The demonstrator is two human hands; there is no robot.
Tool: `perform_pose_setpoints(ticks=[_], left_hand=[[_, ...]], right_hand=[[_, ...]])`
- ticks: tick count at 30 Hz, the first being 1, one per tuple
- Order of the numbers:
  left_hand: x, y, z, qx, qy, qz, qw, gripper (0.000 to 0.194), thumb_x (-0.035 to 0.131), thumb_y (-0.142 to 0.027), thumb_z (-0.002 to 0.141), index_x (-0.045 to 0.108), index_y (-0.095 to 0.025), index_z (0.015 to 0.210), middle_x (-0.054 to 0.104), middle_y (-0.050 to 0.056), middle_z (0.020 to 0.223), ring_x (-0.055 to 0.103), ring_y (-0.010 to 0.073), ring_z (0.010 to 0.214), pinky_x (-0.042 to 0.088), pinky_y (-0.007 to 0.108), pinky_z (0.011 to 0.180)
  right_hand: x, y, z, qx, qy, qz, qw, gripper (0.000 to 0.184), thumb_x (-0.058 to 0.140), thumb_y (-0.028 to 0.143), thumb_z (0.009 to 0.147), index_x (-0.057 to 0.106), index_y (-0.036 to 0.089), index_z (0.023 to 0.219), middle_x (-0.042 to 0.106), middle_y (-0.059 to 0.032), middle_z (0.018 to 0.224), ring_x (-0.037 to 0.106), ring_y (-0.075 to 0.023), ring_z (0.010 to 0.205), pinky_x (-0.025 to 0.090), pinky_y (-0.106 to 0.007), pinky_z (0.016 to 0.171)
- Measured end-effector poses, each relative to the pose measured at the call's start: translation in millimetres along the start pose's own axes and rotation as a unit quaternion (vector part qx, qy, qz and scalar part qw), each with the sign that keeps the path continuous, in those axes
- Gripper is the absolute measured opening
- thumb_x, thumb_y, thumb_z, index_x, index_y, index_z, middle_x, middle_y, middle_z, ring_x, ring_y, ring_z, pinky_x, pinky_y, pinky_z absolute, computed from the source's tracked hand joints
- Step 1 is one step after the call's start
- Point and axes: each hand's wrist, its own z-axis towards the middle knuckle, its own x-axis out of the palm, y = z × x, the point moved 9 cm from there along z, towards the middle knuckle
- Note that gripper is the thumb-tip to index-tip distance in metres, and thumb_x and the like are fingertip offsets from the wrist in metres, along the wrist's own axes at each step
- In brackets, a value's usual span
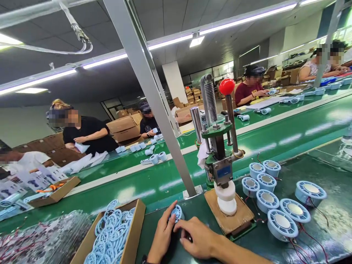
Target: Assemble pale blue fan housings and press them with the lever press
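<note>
Right hand (196, 236) curls beside the left hand (162, 231); I cannot tell if it grips. Left one is closed around a blue round part (178, 212) above the near table (150, 220), left of the press (224, 172). I judge this part light, stiff, maybe slippery, best held by its rim; it looks pale, with dark slots.

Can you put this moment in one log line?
left hand: at blue round part | right hand: curled close by | lever press: right side | carton: holds blue rings
</note>
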Motion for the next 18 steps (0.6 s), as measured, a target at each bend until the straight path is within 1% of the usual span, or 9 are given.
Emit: perform_pose_setpoints(ticks=[3,5,6,9,11,14,16,18], left_hand=[[1.4,-0.7,-0.4,-0.001,-0.002,-0.005,1.0,0.059,0.041,-0.056,0.091,0.052,-0.023,0.138,0.048,0.007,0.149,0.039,0.0244,0.141,0.024,0.047,0.12],[1.5,-0.5,-0.6,-0.004,-0.009,0.004,1.0,0.056,0.039,-0.054,0.092,0.052,-0.025,0.138,0.049,0.006,0.148,0.04,0.0239,0.14,0.024,0.048,0.12],[1.4,-0.9,-0.9,-0.003,-0.014,0.012,1.0,0.054,0.039,-0.054,0.093,0.053,-0.025,0.137,0.05,0.006,0.148,0.04,0.0239,0.139,0.024,0.049,0.119],[1.4,-6.2,-2.5,0.017,-0.03,0.028,0.999,0.052,0.037,-0.051,0.095,0.052,-0.026,0.138,0.051,0.007,0.146,0.044,0.023,0.137,0.028,0.047,0.118],[3.5,-12.8,-4.3,0.041,-0.029,0.033,0.998,0.051,0.038,-0.049,0.096,0.049,-0.028,0.14,0.049,0.006,0.148,0.041,0.0222,0.139,0.027,0.046,0.118],[13.4,-23.0,-7.2,0.07,0.01,0.041,0.997,0.048,0.041,-0.048,0.095,0.048,-0.032,0.14,0.046,0.004,0.15,0.036,0.0226,0.141,0.026,0.045,0.119],[19.6,-27.6,-8.7,0.075,0.037,0.045,0.996,0.046,0.046,-0.047,0.094,0.051,-0.033,0.138,0.049,0.004,0.147,0.041,0.0231,0.138,0.03,0.044,0.117],[20.2,-29.4,-9.3,0.071,0.035,0.056,0.995,0.047,0.053,-0.045,0.092,0.052,-0.033,0.137,0.053,0.005,0.142,0.047,0.023,0.133,0.035,0.043,0.115]], right_hand=[[3.5,-11.7,-3.9,0.044,0.011,0.017,0.999,0.022,0.055,0.019,0.078,0.066,0.019,0.097,0.066,-0.0008,0.073,0.055,-0.0118,0.068,0.038,-0.02,0.069],[7.1,-18.5,-2.2,0.067,0.026,0.037,0.997,0.011,0.059,0.019,0.075,0.065,0.018,0.084,0.063,0.0013,0.066,0.051,-0.0094,0.06,0.036,-0.019,0.064],[9.4,-21.1,-1.1,0.075,0.034,0.051,0.995,0.008,0.059,0.019,0.075,0.064,0.017,0.081,0.061,0.0024,0.063,0.05,-0.0084,0.058,0.036,-0.018,0.062],[18.5,-25.8,0.2,0.095,0.069,0.106,0.987,0.01,0.054,0.017,0.077,0.06,0.018,0.084,0.059,0.0052,0.059,0.05,-0.0068,0.048,0.036,-0.016,0.054],[22.4,-25.7,-1.0,0.104,0.087,0.14,0.981,0.013,0.051,0.014,0.076,0.058,0.019,0.086,0.058,0.0067,0.057,0.049,-0.0063,0.042,0.035,-0.015,0.048],[19.5,-21.8,-3.0,0.098,0.083,0.174,0.976,0.008,0.057,0.012,0.069,0.058,0.017,0.074,0.056,0.0072,0.055,0.048,-0.0048,0.043,0.034,-0.014,0.048],[18.6,-19.9,-4.6,0.093,0.084,0.206,0.971,0.006,0.062,0.011,0.064,0.058,0.016,0.066,0.055,0.007,0.054,0.046,-0.0035,0.043,0.032,-0.013,0.046],[22.7,-19.2,-6.3,0.099,0.101,0.257,0.956,0.006,0.064,0.014,0.062,0.059,0.015,0.065,0.059,0.0059,0.055,0.041,-0.0026,0.037,0.028,-0.014,0.041]])
